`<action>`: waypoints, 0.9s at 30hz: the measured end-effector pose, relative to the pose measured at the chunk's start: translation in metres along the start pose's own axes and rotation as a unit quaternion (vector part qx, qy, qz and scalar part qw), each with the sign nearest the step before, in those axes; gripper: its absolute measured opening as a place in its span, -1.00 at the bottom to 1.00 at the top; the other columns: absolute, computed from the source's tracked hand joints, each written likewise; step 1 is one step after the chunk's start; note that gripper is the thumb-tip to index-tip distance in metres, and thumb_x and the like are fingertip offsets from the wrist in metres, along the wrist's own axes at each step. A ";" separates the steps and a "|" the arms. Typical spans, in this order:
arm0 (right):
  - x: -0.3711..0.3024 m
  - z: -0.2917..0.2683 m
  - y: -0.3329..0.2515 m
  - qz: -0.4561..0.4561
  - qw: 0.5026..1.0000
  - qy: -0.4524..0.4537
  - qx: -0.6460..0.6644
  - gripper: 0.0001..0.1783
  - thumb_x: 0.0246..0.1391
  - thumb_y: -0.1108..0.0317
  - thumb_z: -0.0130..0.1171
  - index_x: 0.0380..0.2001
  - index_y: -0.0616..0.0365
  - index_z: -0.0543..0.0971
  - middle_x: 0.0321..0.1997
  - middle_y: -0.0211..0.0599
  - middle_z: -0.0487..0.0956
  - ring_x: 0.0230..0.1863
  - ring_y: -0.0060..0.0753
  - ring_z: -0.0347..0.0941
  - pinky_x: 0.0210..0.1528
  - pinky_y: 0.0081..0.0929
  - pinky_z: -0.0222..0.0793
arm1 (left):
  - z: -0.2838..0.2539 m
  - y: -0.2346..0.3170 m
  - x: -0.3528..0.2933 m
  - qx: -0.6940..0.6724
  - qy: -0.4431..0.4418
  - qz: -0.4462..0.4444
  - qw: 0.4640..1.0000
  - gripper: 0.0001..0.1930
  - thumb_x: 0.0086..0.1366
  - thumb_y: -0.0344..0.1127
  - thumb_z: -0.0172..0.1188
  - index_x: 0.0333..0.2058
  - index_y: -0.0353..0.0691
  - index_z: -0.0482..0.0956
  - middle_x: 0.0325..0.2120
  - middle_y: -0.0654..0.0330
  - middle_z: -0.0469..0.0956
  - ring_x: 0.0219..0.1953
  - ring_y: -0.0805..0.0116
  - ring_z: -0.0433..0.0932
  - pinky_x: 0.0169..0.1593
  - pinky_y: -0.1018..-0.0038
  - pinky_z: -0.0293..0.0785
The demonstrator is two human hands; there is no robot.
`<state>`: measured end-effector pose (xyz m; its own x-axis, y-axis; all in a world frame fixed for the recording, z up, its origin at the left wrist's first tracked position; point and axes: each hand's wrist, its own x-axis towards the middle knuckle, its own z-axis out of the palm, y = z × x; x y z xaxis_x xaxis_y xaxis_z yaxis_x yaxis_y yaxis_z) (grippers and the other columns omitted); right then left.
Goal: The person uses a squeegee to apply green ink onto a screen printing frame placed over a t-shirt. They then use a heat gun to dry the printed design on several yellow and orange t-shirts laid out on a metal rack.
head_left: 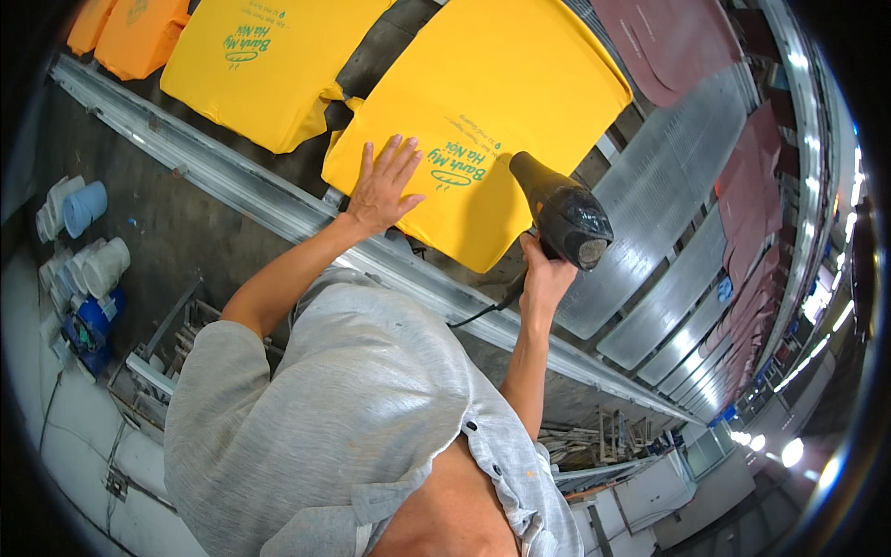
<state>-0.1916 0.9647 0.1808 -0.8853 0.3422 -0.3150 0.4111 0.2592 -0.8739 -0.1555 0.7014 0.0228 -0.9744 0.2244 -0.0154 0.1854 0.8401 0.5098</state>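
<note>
In front of me a yellow T-shirt [520, 74] with a green print lies stretched over a flat board. My left hand [379, 188] rests on its near left part, palm down with the fingers spread, beside the print. My right hand [548, 269] is wrapped round the handle of a black hair dryer [564, 206]. The dryer's nozzle is over the shirt, just right of the print, and a dark cord hangs below the handle. Whether the nozzle touches the cloth I cannot tell.
A second yellow shirt [269, 60] and orange shirts [139, 42] lie to the left. Bare metal boards [650, 204] and maroon shirts [668, 46] line the right. A metal rail [269, 215] runs between me and the boards. White buckets [104, 265] stand far left.
</note>
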 end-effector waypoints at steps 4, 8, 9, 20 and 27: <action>-0.005 0.002 0.013 -0.003 1.000 0.025 0.007 -0.75 -0.12 0.66 0.33 -0.29 0.29 0.61 -0.42 -0.40 0.55 -0.50 -0.60 0.39 -0.44 -0.56 0.28 | -0.009 -0.005 0.000 0.012 0.006 0.014 1.000 -0.21 0.31 0.06 0.24 0.38 -0.25 0.26 0.49 0.10 0.06 0.55 0.04 -0.13 0.48 -0.25 -0.31; -0.010 0.012 0.013 -0.026 0.999 0.030 0.017 -0.69 -0.12 0.68 0.34 -0.22 0.29 0.62 -0.40 -0.40 0.56 -0.49 -0.58 0.39 -0.42 -0.53 0.28 | -0.014 -0.011 -0.002 0.011 0.000 0.031 0.999 -0.17 0.29 0.03 0.26 0.40 -0.28 0.20 0.50 0.06 0.02 0.55 -0.01 -0.14 0.46 -0.28 -0.34; -0.011 0.017 0.008 -0.045 0.998 0.038 0.021 -0.67 -0.12 0.68 0.35 -0.20 0.29 0.62 -0.40 -0.40 0.56 -0.49 -0.58 0.39 -0.42 -0.53 0.28 | -0.015 -0.011 -0.003 0.011 -0.007 0.030 0.999 -0.17 0.29 0.03 0.26 0.40 -0.29 0.20 0.50 0.06 0.02 0.55 -0.01 -0.14 0.46 -0.28 -0.34; -0.026 0.018 -0.004 0.030 0.995 -0.093 0.000 -0.61 -0.14 0.63 0.38 -0.14 0.30 0.64 -0.22 -0.40 0.65 -0.21 -0.50 0.51 -0.10 -0.48 0.44 | -0.008 -0.015 0.011 0.012 -0.004 0.034 0.999 -0.17 0.33 0.09 0.19 0.41 -0.29 0.19 0.50 0.07 0.03 0.55 0.02 -0.13 0.48 -0.23 -0.34; -0.052 0.002 -0.001 0.070 0.995 -0.055 -0.051 -0.64 -0.13 0.60 0.38 -0.16 0.27 0.65 -0.23 -0.43 0.62 -0.26 -0.52 0.47 -0.12 -0.50 0.39 | -0.007 -0.011 0.024 0.042 -0.085 0.087 0.992 -0.15 0.33 0.16 0.16 0.42 -0.27 0.18 0.51 0.07 0.01 0.55 0.07 -0.12 0.48 -0.21 -0.30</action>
<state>-0.1462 0.9447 0.1977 -0.8339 0.2827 -0.4740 0.5469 0.3085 -0.7783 -0.1819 0.6943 0.0226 -0.8925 0.4435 -0.0820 0.3658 0.8182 0.4435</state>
